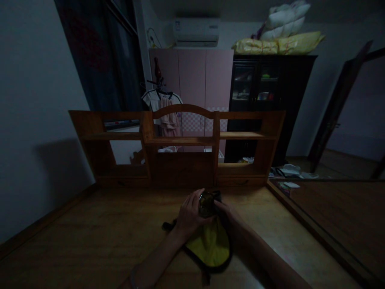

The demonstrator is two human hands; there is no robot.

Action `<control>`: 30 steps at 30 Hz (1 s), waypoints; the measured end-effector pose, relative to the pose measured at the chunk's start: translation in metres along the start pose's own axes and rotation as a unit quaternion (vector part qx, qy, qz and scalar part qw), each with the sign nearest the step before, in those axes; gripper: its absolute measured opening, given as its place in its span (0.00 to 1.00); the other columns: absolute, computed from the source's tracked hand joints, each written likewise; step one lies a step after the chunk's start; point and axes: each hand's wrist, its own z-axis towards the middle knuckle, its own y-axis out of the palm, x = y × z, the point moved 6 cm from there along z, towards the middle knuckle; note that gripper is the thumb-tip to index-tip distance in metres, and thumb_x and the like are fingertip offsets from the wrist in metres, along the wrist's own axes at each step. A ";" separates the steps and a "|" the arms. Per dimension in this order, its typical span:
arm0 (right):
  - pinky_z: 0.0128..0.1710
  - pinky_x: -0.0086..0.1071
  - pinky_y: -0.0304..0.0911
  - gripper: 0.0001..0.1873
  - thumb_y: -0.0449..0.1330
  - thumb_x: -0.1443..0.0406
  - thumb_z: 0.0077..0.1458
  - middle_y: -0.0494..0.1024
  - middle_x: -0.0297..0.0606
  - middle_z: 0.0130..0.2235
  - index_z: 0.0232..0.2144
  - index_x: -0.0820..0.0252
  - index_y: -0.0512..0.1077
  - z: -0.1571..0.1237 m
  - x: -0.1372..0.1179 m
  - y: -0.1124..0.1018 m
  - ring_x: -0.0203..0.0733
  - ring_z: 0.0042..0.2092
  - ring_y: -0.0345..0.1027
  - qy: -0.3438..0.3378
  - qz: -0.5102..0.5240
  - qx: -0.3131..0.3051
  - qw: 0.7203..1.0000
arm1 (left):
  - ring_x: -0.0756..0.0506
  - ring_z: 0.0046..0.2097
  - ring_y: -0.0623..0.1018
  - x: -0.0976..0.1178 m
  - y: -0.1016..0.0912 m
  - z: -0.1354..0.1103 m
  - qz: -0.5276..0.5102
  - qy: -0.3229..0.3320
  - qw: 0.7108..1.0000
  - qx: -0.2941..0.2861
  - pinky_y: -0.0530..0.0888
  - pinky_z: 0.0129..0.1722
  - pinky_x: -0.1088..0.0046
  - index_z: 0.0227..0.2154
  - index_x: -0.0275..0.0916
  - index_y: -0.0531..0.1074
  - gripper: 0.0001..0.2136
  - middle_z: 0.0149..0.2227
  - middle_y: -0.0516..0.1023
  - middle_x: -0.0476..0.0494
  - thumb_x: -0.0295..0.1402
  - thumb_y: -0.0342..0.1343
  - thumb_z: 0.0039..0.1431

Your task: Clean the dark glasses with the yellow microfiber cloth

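In the middle of the head view, my left hand (190, 210) wraps around the side of a small, shiny, dark amber glass cup (205, 204), held above the wooden desk. A yellow cloth (213, 245) with a dark border hangs below the cup, its lower part near the desktop. At the cup's right side, my right hand (227, 212) is closed on a dark bunched part of this cloth, with the thumb against the cup's edge. The right fingers are mostly hidden behind the cloth. A dark strap-like end of the cloth sticks out left of my left wrist.
A wooden desktop (120, 224) spreads around the hands, with a raised edge strip (300, 216) on the right. A wooden shelf unit (180, 141) stands along its back. Beyond are a pink wardrobe (192, 76), a dark cabinet (273, 92) and hanging clothes (168, 116).
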 end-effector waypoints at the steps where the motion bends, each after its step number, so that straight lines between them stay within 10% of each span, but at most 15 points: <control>1: 0.50 0.41 0.65 0.18 0.63 0.57 0.53 0.82 0.42 0.41 0.42 0.62 0.76 -0.001 0.004 0.005 0.49 0.43 0.75 0.017 0.048 -0.019 0.999 | 0.35 0.56 0.71 0.000 -0.001 0.000 -0.004 -0.004 1.000 0.006 0.70 0.56 0.55 0.59 0.38 0.57 0.38 0.56 0.69 0.34 0.51 0.63 0.50; 11: 0.47 0.38 0.68 0.18 0.57 0.58 0.59 0.83 0.45 0.41 0.44 0.67 0.76 -0.005 0.015 0.004 0.47 0.41 0.77 0.130 0.144 -0.040 0.980 | 0.37 0.57 0.71 -0.003 -0.004 -0.001 -0.026 -0.038 0.998 0.052 0.70 0.57 0.59 0.60 0.39 0.55 0.41 0.57 0.68 0.36 0.49 0.65 0.47; 30: 0.50 0.39 0.66 0.18 0.56 0.59 0.57 0.83 0.43 0.41 0.44 0.66 0.76 -0.001 0.015 0.003 0.48 0.42 0.77 0.093 0.153 -0.031 0.983 | 0.37 0.57 0.71 -0.002 0.002 -0.002 -0.063 -0.055 0.996 0.012 0.70 0.57 0.58 0.62 0.41 0.53 0.42 0.58 0.67 0.37 0.48 0.65 0.47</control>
